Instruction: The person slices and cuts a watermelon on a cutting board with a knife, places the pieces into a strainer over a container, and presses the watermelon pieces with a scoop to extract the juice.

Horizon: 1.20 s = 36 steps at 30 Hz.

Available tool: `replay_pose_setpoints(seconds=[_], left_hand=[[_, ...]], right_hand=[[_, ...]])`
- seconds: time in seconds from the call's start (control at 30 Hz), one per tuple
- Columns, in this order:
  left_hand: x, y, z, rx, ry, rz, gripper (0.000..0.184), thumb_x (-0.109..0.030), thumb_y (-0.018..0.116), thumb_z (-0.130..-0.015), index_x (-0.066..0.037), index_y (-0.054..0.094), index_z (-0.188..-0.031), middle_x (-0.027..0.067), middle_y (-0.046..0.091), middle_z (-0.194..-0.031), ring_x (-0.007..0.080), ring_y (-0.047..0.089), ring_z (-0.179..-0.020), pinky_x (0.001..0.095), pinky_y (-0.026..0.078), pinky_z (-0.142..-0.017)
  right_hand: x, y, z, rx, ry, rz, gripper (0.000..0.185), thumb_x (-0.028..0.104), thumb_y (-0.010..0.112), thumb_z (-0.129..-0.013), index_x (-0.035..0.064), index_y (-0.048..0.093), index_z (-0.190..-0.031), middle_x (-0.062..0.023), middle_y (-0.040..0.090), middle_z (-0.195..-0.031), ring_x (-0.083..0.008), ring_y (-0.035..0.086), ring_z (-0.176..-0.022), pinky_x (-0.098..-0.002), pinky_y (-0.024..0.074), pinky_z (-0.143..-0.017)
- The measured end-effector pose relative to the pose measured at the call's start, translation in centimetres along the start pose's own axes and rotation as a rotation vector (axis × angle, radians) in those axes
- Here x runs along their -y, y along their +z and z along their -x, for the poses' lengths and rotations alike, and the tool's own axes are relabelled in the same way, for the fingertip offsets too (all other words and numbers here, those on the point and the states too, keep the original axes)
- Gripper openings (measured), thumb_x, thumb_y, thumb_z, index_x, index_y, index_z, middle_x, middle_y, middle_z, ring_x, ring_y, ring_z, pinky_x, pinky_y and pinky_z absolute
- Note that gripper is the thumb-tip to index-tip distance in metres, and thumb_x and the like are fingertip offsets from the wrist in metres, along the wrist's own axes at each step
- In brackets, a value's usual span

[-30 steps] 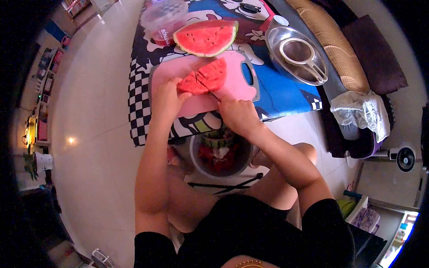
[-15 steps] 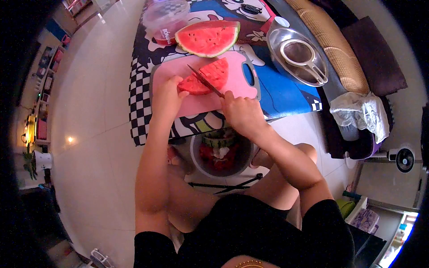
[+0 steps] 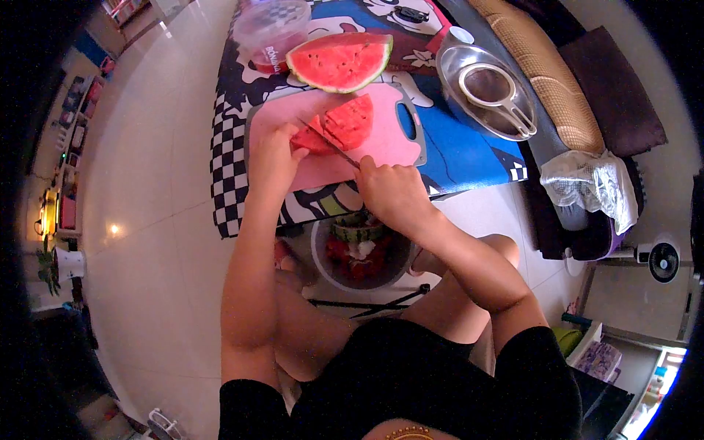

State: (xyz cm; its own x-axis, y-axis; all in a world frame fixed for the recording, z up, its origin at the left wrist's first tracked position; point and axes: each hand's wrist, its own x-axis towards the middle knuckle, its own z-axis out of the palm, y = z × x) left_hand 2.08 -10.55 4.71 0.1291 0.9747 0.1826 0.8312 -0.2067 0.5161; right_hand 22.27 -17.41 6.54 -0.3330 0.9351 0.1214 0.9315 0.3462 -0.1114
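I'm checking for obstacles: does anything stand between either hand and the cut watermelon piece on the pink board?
The left hand holds the melon piece directly. Between the right hand and it is only the knife that hand holds.

I wear a black top [image 3: 433, 381], its short sleeves [image 3: 543, 367] ending above my elbows; gold beading [image 3: 411, 433] curves at six o'clock.

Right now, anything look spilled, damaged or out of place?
No visible spill or damage at the cutting board. One untidy spot: a crumpled white item, cloth or bag, slumped right of the table. The watermelon piece is split, but the right hand holds a knife at it, so that's normal.
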Motion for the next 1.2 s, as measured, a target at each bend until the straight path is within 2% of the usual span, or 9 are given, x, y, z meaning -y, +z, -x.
replay_pose_setpoints(seconds=[0.13, 0.23, 0.3, 0.5, 0.6, 0.73, 0.9, 1.2], left_hand=[[-0.2, -0.2, -0.1, 0.017, -0.007, -0.001, 0.037, -0.008, 0.074, -0.070, -0.001, 0.061, -0.105, 0.0182, 0.065, -0.100, 0.0347, 0.061, -0.095, 0.0407, 0.047, -0.083], [0.4, 0.1, -0.1, 0.000, 0.019, -0.030, 0.035, -0.011, 0.075, -0.072, -0.004, 0.063, -0.104, 0.0146, 0.067, -0.097, 0.0298, 0.065, -0.089, 0.0376, 0.051, -0.080], [0.7, 0.2, 0.1, -0.039, 0.027, -0.038, 0.034, -0.010, 0.074, -0.072, -0.004, 0.063, -0.104, 0.0146, 0.067, -0.097, 0.0295, 0.065, -0.088, 0.0375, 0.051, -0.079], [1.0, 0.3, -0.1, 0.001, -0.037, -0.011, 0.030, -0.008, 0.071, -0.074, -0.003, 0.063, -0.103, 0.0145, 0.067, -0.098, 0.0283, 0.065, -0.089, 0.0374, 0.051, -0.079], [1.2, 0.4, -0.1, -0.017, -0.021, -0.037, 0.028, -0.009, 0.070, -0.075, -0.003, 0.064, -0.101, 0.0141, 0.067, -0.096, 0.0283, 0.065, -0.088, 0.0374, 0.051, -0.078], [0.8, 0.2, 0.0, -0.050, -0.012, -0.060, 0.025, -0.008, 0.070, -0.073, -0.005, 0.064, -0.097, 0.0133, 0.067, -0.092, 0.0322, 0.064, -0.088, 0.0420, 0.050, -0.076], [0.3, -0.1, 0.0, -0.056, -0.060, -0.071, 0.023, -0.010, 0.072, -0.073, -0.004, 0.064, -0.093, 0.0129, 0.067, -0.089, 0.0322, 0.064, -0.085, 0.0422, 0.050, -0.075], [0.5, 0.0, -0.2, -0.031, -0.070, -0.124, 0.024, -0.012, 0.072, -0.073, -0.006, 0.064, -0.094, 0.0125, 0.068, -0.086, 0.0329, 0.064, -0.084, 0.0422, 0.050, -0.074]], right_hand=[[-0.3, 0.5, -0.4, 0.023, -0.024, -0.040, 0.027, 0.026, 0.047, -0.093, 0.0028, 0.053, -0.081, -0.0169, 0.061, -0.060, -0.0348, 0.064, -0.056, -0.0449, 0.0515, -0.052], [-0.8, 2.2, -0.6, 0.063, -0.002, -0.070, 0.029, 0.026, 0.046, -0.093, 0.0016, 0.055, -0.082, -0.0187, 0.062, -0.063, -0.0358, 0.064, -0.059, -0.0460, 0.0519, -0.054], [-0.6, 2.4, -0.8, 0.066, 0.013, -0.084, 0.030, 0.027, 0.046, -0.093, 0.0009, 0.055, -0.082, -0.0198, 0.063, -0.065, -0.0364, 0.065, -0.060, -0.0466, 0.0521, -0.055], [-0.8, 2.1, -0.9, 0.092, 0.029, -0.083, 0.030, 0.027, 0.046, -0.093, 0.0011, 0.055, -0.082, -0.0187, 0.063, -0.065, -0.0364, 0.065, -0.061, -0.0466, 0.0521, -0.056], [-0.9, 1.9, -0.8, 0.112, 0.003, -0.037, 0.029, 0.027, 0.045, -0.093, 0.0016, 0.055, -0.084, -0.0182, 0.063, -0.064, -0.0359, 0.065, -0.061, -0.0461, 0.0518, -0.055], [-0.8, 0.8, -0.5, 0.054, -0.003, -0.035, 0.028, 0.027, 0.045, -0.094, 0.0022, 0.054, -0.085, -0.0176, 0.062, -0.062, -0.0354, 0.065, -0.059, -0.0455, 0.0513, -0.053], [-0.6, -0.5, -0.5, -0.056, -0.031, -0.038, 0.025, 0.026, 0.046, -0.094, 0.0029, 0.052, -0.085, -0.0154, 0.060, -0.057, -0.0345, 0.063, -0.055, -0.0445, 0.0503, -0.050], [0.6, -0.4, -0.3, -0.011, -0.082, -0.025, 0.022, 0.024, 0.048, -0.092, 0.0042, 0.051, -0.082, -0.0142, 0.060, -0.055, -0.0317, 0.063, -0.051, -0.0426, 0.0496, -0.047]])
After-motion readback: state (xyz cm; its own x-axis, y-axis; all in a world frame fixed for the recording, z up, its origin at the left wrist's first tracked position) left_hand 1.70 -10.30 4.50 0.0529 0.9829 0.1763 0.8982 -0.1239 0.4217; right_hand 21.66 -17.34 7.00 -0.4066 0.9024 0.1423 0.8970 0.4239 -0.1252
